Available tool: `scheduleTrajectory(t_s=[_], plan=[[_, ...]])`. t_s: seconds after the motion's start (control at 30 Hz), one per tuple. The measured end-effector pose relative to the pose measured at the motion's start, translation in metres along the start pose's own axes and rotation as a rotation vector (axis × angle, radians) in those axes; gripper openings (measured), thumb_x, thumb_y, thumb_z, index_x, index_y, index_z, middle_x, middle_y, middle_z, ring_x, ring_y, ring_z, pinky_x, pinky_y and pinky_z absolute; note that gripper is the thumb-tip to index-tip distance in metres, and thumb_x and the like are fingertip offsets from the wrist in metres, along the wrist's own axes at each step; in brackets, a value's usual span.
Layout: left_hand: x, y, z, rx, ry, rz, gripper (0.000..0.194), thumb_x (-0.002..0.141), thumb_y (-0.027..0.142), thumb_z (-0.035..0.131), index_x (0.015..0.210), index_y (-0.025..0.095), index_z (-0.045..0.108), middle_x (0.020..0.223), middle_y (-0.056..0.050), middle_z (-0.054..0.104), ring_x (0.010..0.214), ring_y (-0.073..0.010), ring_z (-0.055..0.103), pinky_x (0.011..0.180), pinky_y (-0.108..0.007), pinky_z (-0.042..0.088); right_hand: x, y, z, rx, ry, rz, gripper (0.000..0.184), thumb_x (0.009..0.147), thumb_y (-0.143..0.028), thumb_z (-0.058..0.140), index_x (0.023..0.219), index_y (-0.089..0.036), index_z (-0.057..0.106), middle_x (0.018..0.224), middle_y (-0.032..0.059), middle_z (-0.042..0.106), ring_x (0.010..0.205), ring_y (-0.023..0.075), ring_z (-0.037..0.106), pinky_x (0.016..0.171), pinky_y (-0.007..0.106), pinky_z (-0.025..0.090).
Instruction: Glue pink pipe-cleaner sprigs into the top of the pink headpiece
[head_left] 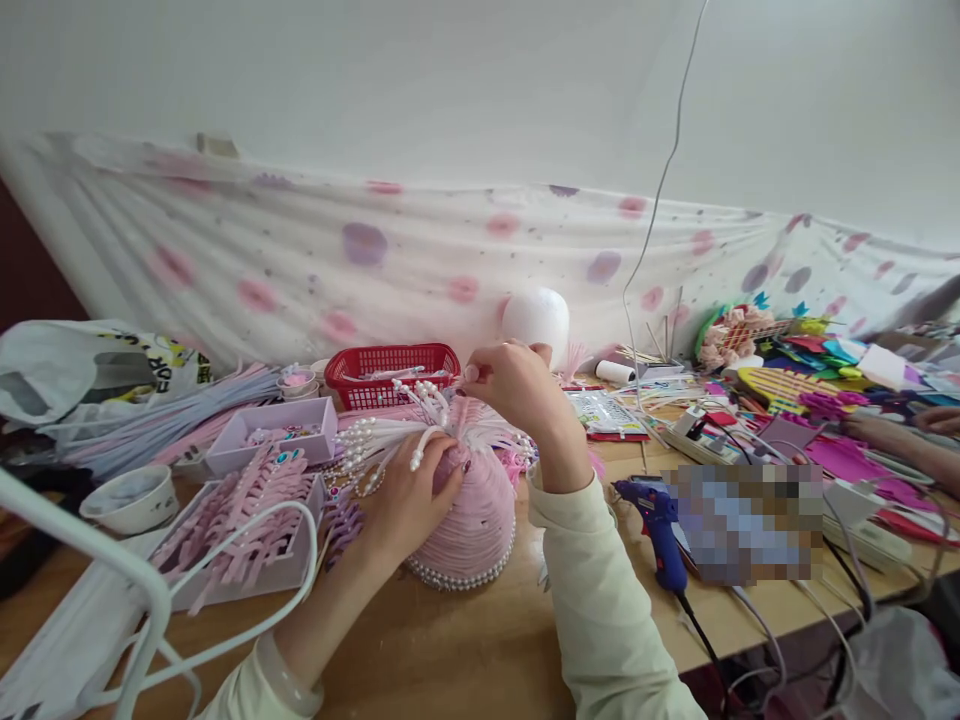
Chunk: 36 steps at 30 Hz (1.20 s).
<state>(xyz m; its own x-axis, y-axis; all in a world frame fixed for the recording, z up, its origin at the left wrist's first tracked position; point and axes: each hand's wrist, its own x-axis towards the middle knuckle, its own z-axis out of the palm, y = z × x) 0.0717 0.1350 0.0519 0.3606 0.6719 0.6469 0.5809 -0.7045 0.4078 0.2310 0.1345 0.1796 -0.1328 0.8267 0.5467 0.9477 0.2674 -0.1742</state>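
Observation:
A pink dome-shaped headpiece [469,530], wound with fuzzy strands and edged with a row of pearls, stands upright on the table before me. White stems tipped with pearls [427,400] fan out from its top and left side. My left hand [409,490] is closed against its upper left side, thumb and fingers gripping there among the stems. Above the top, my right hand [517,385] is pinched; whatever its fingertips hold is too small or hidden to make out. Behind that hand stands a white foam head [536,315].
At left are a lilac box [330,430], pink fuzzy pieces [259,510], a paper bowl [131,500] and a white metal frame [157,590]. A red basket [394,365] sits behind. At right lie a blue glue gun [660,535], cables and another person's hand [877,430].

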Motion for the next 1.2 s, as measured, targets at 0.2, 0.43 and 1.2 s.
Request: scheduleTrajectory(t_s=[0.2, 0.43, 1.2], plan=[[0.001, -0.002, 0.000, 0.062, -0.034, 0.084, 0.029, 0.090, 0.022, 0.051, 0.117, 0.017, 0.063, 0.117, -0.013, 0.066, 0.112, -0.0287, 0.060, 0.101, -0.049, 0.048, 0.000, 0.005, 0.007, 0.024, 0.038, -0.022, 0.014, 0.079, -0.010, 0.059, 0.068, -0.018, 0.063, 0.073, 0.0033, 0.067, 0.085, 0.0209, 0.053, 0.082, 0.036, 0.025], [0.001, -0.002, -0.001, 0.139, -0.087, 0.114, 0.031, 0.093, 0.022, 0.047, 0.118, 0.014, 0.062, 0.119, -0.014, 0.064, 0.110, -0.0295, 0.059, 0.099, -0.051, 0.049, 0.001, 0.007, 0.005, 0.018, 0.011, 0.005, 0.017, 0.080, -0.008, 0.055, 0.066, -0.018, 0.058, 0.071, 0.0026, 0.064, 0.081, 0.0196, 0.050, 0.078, 0.034, 0.025], [-0.007, -0.010, 0.005, 0.103, 0.049, 0.161, 0.034, 0.092, 0.021, 0.052, 0.125, 0.020, 0.046, 0.118, -0.010, 0.065, 0.113, -0.0278, 0.061, 0.096, -0.046, 0.050, 0.003, 0.004, 0.005, 0.032, -0.018, 0.015, 0.022, 0.082, -0.006, 0.052, 0.064, -0.019, 0.053, 0.068, 0.0037, 0.059, 0.073, 0.0178, 0.047, 0.066, 0.031, 0.028]])
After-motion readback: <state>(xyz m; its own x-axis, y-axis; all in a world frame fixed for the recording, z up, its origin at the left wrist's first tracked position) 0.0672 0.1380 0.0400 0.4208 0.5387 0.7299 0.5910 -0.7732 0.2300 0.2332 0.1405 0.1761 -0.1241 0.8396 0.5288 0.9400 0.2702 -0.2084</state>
